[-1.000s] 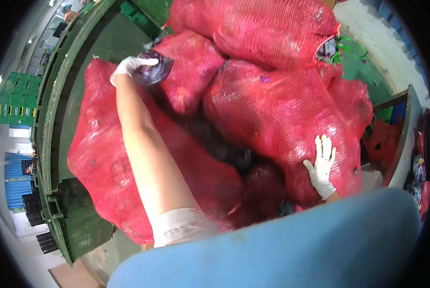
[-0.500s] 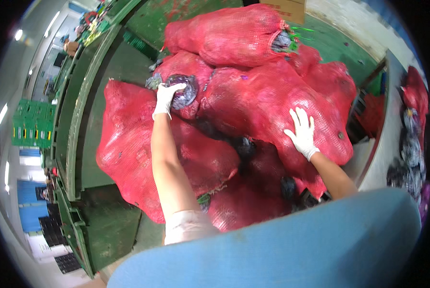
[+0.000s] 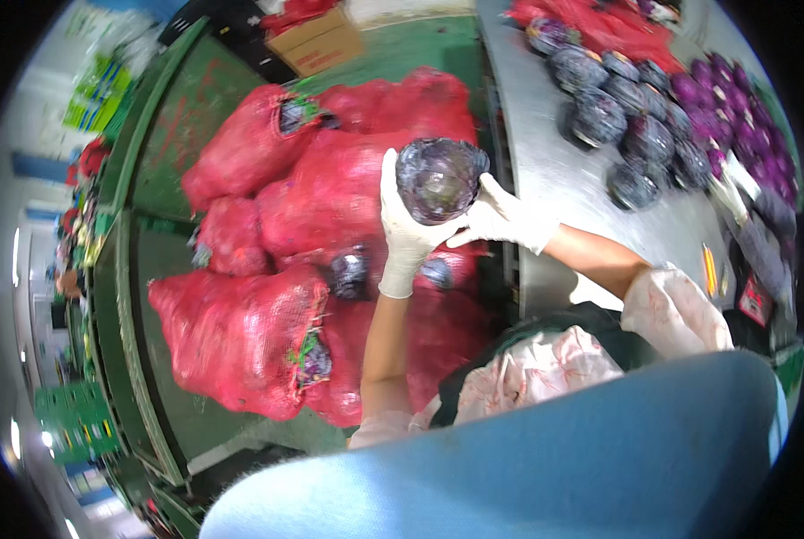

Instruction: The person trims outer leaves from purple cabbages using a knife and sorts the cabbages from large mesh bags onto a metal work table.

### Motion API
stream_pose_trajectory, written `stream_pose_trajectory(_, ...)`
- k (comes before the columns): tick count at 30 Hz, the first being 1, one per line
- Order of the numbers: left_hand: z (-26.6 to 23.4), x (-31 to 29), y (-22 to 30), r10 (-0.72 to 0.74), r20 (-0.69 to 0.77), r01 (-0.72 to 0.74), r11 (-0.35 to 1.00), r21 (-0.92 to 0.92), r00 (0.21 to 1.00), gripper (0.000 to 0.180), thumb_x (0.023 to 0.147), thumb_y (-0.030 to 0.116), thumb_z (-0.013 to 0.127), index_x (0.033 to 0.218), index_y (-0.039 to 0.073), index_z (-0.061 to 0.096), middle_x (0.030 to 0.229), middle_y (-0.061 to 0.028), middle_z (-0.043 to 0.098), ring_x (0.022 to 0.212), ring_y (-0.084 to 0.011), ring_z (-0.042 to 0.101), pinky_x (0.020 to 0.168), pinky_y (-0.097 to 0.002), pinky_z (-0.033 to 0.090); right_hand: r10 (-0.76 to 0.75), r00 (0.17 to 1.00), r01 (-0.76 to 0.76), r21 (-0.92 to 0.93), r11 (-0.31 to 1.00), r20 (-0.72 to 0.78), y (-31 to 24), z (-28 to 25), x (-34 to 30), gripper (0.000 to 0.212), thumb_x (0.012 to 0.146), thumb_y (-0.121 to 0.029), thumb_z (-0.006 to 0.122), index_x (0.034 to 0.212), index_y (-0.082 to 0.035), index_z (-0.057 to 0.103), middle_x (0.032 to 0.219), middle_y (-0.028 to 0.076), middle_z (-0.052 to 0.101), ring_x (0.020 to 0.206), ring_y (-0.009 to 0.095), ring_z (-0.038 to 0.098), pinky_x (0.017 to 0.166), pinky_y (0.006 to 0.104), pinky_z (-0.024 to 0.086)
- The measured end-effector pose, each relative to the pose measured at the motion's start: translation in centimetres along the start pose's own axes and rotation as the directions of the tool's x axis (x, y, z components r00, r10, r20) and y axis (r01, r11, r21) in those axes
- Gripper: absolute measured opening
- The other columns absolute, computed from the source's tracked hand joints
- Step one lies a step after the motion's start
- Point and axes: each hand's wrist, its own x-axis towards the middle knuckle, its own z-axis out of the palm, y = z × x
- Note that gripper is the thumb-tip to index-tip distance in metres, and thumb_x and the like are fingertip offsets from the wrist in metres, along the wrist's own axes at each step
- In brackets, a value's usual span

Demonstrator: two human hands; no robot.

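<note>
A round, dark purple red cabbage (image 3: 439, 175) with a glossy, film-like sheen is held up between my two white-gloved hands. My left hand (image 3: 404, 229) cups it from the left and below, thumb up along its side. At its lower right, my right hand (image 3: 507, 217) presses its fingers against the cabbage, partly hidden behind it. Beneath them lie large red mesh sacks (image 3: 330, 193), several with dark cabbages showing at their openings. A loose dark cabbage (image 3: 349, 272) sits among the sacks.
At right a metal table (image 3: 545, 135) bears several dark cabbages (image 3: 649, 139), brighter purple ones (image 3: 743, 117) and red mesh (image 3: 617, 27). Another person's gloved hand (image 3: 732, 190) is beside them. Green metal walls (image 3: 164, 135) border the sacks at left; a cardboard box (image 3: 316, 42) stands behind.
The view has swung right, bringing the table into sight. My left hand has lifted a cabbage from the sacks; my right hand has left a sack and come to the cabbage.
</note>
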Motion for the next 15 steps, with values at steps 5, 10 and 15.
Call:
stream_pose_trajectory(5, 11.8, -2.9, 9.1, -0.132, 0.325, 0.225, 0.937, -0.266, 0.936, 0.114, 0.052, 0.021, 0.092, 0.141, -0.005, 0.025, 0.136, -0.0225, 0.042, 0.125, -0.0306, 0.045, 0.104, -0.0416, 0.04, -0.468, 0.787, 0.141, -0.621, 0.771, -0.402, -5.6, 2.5, -17.6, 0.064, 0.082, -0.012, 0.068, 0.138, -0.006, 0.038, 0.128, 0.01, 0.051, 0.116, 0.021, 0.052, 0.095, 0.0331, 0.049)
stream_pose_trajectory(10, 26.4, -11.8, 10.4, -0.138, 0.542, 0.525, 0.524, -0.67, 0.829, 0.114, 0.058, 0.01, 0.088, 0.144, -0.001, 0.013, 0.139, -0.0206, 0.036, 0.126, -0.0277, 0.043, 0.099, -0.045, 0.045, -0.76, 0.554, -0.097, -0.933, 0.346, -0.34, -5.2, 1.0, -32.6, 0.057, 0.08, 0.0, 0.066, 0.134, -0.005, 0.048, 0.133, 0.01, 0.046, 0.124, 0.019, 0.045, 0.106, 0.0306, 0.036)
stream_pose_trajectory(15, 33.3, -14.9, 11.8, -0.188, 0.709, 0.533, 0.791, -0.302, 0.68, 0.128, 0.045, 0.029, 0.093, 0.144, 0.001, 0.017, 0.14, -0.0215, 0.032, 0.127, -0.0304, 0.039, 0.106, -0.0424, 0.037, -0.849, 0.227, -0.083, -0.878, 0.471, -0.477, -2.6, -1.6, -39.5, 0.043, 0.078, 0.008, 0.05, 0.116, -0.006, 0.064, 0.11, 0.012, 0.062, 0.107, 0.022, 0.058, 0.095, 0.0301, 0.044)
